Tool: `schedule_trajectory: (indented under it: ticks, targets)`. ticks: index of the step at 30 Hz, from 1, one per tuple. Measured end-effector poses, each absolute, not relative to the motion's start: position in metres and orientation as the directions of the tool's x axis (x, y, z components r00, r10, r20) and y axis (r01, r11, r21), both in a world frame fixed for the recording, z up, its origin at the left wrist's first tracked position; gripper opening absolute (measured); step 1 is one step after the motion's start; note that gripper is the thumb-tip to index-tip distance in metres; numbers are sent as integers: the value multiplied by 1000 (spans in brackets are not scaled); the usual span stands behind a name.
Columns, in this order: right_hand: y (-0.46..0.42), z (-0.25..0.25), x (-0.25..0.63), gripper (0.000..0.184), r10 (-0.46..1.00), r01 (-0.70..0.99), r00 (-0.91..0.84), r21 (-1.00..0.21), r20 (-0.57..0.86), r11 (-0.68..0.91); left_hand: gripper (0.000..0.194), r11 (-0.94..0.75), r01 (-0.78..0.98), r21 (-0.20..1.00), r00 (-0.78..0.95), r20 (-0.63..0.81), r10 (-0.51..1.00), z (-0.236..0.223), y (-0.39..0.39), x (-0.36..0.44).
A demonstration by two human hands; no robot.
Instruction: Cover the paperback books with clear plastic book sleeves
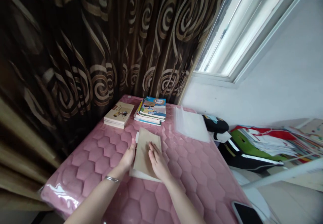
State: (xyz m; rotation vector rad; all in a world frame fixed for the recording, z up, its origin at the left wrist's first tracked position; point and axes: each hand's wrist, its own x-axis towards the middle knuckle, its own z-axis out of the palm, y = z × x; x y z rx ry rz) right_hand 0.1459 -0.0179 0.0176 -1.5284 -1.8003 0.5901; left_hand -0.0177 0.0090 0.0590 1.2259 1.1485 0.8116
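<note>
A tan-covered exercise book [145, 150] lies on the pink quilted table cover, its pale lower pages showing at the near edge. My left hand [128, 156] grips its left edge; the fingers there are partly hidden. Flat across the right part of the cover rests my right hand [158, 163], fingers stretched out. Behind the book stand two piles: tan-covered exercise books [119, 113] at the left and colourful textbooks [151, 109] beside them. Clear plastic sheets [191, 123], perhaps book covers, lie at the back right.
The pink padded cover [101, 160] has a glossy clear layer. A phone [246, 213] sits at the near right edge. Right of the table are a black case [215, 123], a green and black bag [249, 146] and heaped papers [270, 141]. A brown curtain [113, 49] hangs behind.
</note>
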Motion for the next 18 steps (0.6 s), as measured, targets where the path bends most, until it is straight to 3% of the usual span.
schedule_trajectory:
  ticks: [4,7,9,15,18]
  targets:
    - [-21,15,138,54,962,815,-159,-520,223,255,48,328,130,936,261,-352,899,57,11,-28]
    - [-25,19,133,52,961,889,-205,-374,185,262,27,293,432,853,191,-404,894,55,14,-34]
    - [-28,21,129,52,961,915,-222,-303,168,265,24,223,633,741,162,-409,898,56,15,-39]
    - [-31,22,118,55,961,928,-260,-250,93,276,31,-18,884,467,156,-258,953,53,16,-49]
    - [-26,22,112,52,953,918,-291,-257,78,302,37,-144,920,365,219,-173,960,43,11,-47]
